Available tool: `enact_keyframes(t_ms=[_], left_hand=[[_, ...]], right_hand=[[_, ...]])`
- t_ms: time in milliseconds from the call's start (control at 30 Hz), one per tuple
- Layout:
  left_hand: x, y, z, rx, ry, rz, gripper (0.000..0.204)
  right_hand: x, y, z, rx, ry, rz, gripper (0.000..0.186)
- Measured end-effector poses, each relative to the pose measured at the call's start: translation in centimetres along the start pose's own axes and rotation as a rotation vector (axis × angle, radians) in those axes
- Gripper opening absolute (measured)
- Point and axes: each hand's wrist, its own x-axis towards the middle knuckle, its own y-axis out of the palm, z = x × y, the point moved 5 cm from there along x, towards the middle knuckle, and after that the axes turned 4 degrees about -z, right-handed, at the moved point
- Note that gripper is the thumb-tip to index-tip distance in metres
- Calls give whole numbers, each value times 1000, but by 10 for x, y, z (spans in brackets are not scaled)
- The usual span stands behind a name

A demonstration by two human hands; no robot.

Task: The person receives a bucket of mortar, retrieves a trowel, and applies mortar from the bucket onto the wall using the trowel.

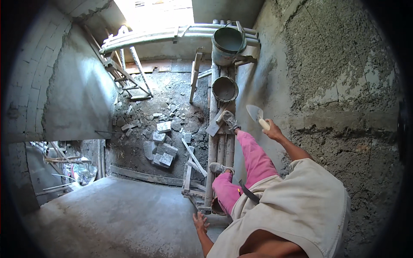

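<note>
right hand (272,129) gripping trowel (256,113) by rough wall (344,86) | left hand (200,222) open, empty | risk: slipping off pole scaffold (220,148), kicking mortar pan (224,88) down

Harsh daylight pours in from the far opening (155,13) above me, blown out white. The left wall (73,94) catches a soft sheen; near corners fall dark. Edges bend and blacken; rubble looks slightly soft.

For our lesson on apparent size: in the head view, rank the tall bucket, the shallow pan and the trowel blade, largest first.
1. Tall bucket
2. Shallow pan
3. Trowel blade, though it sits nearer the camera, so its true size is unsure.
</note>
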Motion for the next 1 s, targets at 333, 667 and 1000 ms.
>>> enact_keyframes(t_ms=[333,667,1000], left_hand=[[-29,88,-109,83,55,-25,80],[-41,196,-88,112,-298,-101,77],[-48,261,-99,92,-500,-151,76]], right_hand=[[205,-89,127,166,-227,-298,50],[515,-100,255,-191,-403,-411,37],[666,-33,258,-282,-333,-274,41]])
